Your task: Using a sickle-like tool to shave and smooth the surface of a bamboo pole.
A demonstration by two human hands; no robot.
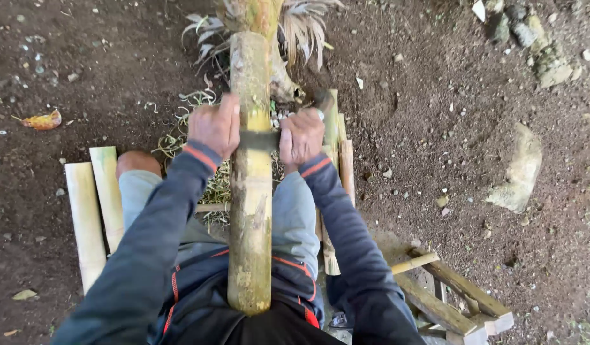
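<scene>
A thick bamboo pole point(250, 191) lies along the person's lap, between the knees, and points away toward a dry plant stump point(269, 38). Its skin is yellow-green with brown stains, grey patches and a clear node ring; the near end is cut flat. A dark blade point(258, 140) lies across the pole. The left hand point(215, 124) is clenched on one end of the blade, the right hand point(301, 135) on the other. Split bamboo slats point(94, 204) lie on the soil point(435, 128) at left.
</scene>
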